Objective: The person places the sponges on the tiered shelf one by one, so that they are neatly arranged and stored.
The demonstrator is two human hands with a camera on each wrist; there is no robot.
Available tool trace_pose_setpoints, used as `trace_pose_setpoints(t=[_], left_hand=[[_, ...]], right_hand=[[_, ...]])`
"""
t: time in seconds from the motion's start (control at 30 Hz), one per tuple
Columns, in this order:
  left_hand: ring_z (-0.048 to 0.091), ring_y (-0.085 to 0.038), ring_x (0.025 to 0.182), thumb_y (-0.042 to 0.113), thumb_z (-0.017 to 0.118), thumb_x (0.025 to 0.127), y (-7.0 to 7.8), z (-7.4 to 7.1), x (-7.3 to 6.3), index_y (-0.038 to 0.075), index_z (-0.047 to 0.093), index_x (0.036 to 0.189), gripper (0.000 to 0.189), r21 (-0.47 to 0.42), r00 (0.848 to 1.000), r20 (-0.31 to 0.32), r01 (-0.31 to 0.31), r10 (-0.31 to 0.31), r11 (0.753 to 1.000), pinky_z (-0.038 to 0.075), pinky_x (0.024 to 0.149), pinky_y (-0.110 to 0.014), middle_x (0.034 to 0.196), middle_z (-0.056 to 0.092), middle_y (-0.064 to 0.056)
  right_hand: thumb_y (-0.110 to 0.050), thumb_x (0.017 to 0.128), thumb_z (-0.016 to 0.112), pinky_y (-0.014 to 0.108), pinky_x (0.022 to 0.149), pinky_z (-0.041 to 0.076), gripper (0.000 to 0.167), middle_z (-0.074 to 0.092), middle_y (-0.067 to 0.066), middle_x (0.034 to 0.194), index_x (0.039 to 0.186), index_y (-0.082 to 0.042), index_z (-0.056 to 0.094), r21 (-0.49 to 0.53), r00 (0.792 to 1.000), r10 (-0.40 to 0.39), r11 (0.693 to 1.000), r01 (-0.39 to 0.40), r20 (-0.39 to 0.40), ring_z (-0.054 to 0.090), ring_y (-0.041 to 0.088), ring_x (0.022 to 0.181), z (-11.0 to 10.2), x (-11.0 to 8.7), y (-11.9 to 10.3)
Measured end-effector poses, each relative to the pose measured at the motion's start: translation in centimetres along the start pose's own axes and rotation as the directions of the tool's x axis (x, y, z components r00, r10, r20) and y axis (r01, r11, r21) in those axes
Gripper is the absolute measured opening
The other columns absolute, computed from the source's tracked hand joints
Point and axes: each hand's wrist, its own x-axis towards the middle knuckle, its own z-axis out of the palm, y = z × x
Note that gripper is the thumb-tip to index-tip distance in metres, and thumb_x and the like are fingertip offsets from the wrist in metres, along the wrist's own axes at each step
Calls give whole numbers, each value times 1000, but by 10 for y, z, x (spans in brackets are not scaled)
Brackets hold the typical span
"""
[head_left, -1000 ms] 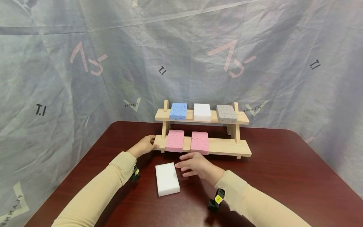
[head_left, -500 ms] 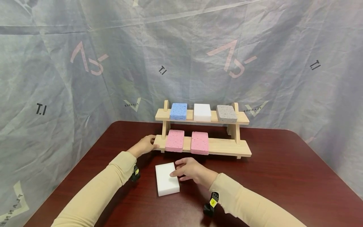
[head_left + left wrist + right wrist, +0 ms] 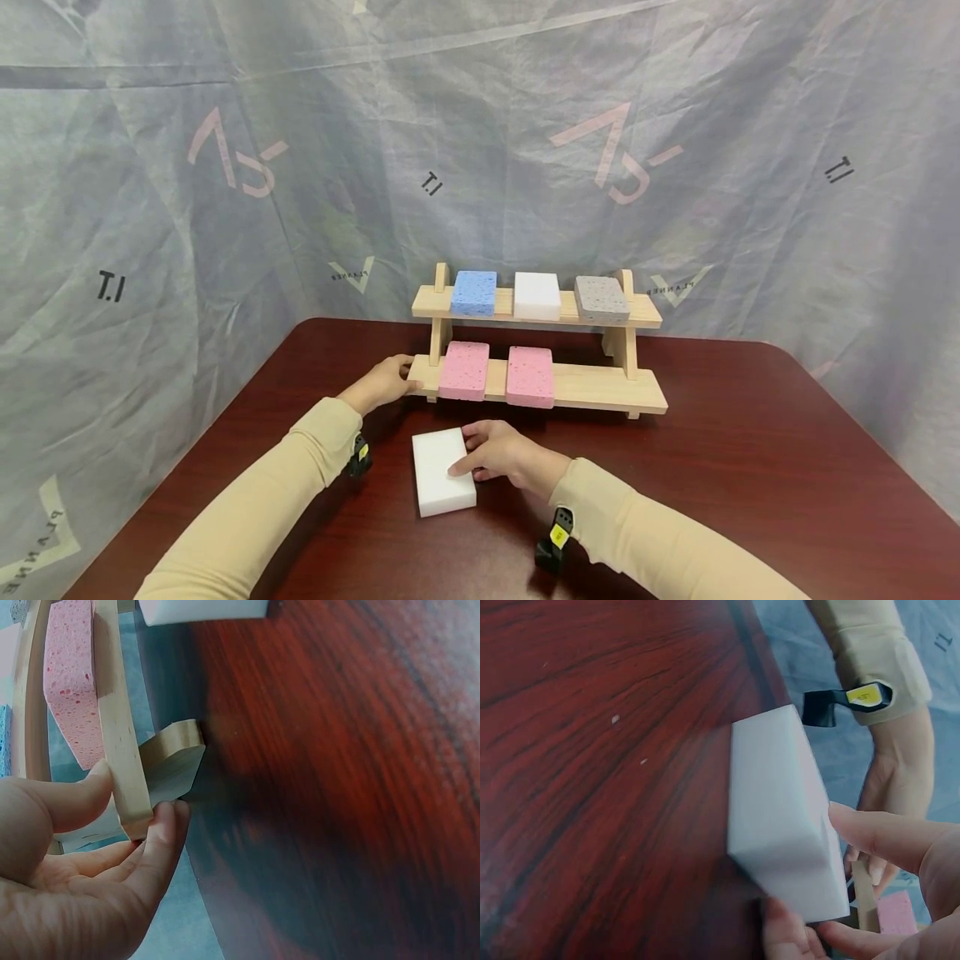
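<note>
In the head view, my left hand [image 3: 382,384] grips the left end of the lower shelf of a two-tier wooden rack [image 3: 592,386]. Its thumb lies on top of the board and fingers curl beneath, as the left wrist view shows. On the table in front of the rack is a white sponge block [image 3: 441,467]. My right hand [image 3: 506,454] pinches this block's right side, thumb on the upper face; the right wrist view shows fingertips [image 3: 784,930] at its lower edge. Two pink sponges [image 3: 464,371] sit on the lower shelf, left and middle.
The upper shelf bears a blue sponge [image 3: 474,292], a second white sponge [image 3: 536,295] and a grey sponge [image 3: 602,298]. A dark red wooden table [image 3: 720,467] lies beneath everything. Grey printed cloth [image 3: 510,167] hangs behind and at both sides.
My right hand has moved down and left from in front of the pink sponges to the white sponge block and now pinches it. The left hand has stayed on the rack.
</note>
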Motion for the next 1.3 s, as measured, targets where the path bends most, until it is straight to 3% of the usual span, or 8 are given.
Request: trace_pose_setpoints(t=[0.3,0.7,0.97,1.17,1.3], left_hand=[[58,-30,111,10,59,97,0,1,0,-4,34,147,58,18,1000,-9,-7,7,1000,51,87,-37,135,51,-25],[56,-32,116,11,59,97,1,0,-1,-5,33,147,58,30,1000,-11,-12,12,999,51,90,-39,136,51,-25],[59,-29,109,15,62,96,-9,1,10,-3,35,146,60,30,1000,6,-6,6,1000,52,84,-36,133,52,-25],[57,-31,113,10,59,97,-3,1,2,-3,34,147,58,9,1000,-2,-7,8,1000,51,89,-39,136,50,-25],[58,-32,113,10,59,97,-1,1,-1,-4,33,147,58,22,1000,-4,-23,23,999,51,88,-38,135,51,-26]], right_hand=[[10,69,80,29,67,56,63,57,18,113,128,5,55,-35,1000,-30,999,30,3,56,18,77,1,1,5],[10,69,80,27,62,53,65,58,15,99,127,-2,53,-47,1000,-24,999,24,16,54,18,72,0,-1,0],[8,73,78,35,70,58,69,58,17,101,135,-3,51,-3,999,-13,1000,13,43,58,21,81,-2,-1,1],[5,78,76,43,76,59,67,58,18,105,139,-2,49,55,997,-19,998,15,80,61,22,86,-8,1,-1],[5,78,75,42,76,59,61,60,18,106,134,5,51,79,997,-32,996,26,68,62,21,86,-9,1,-3]])
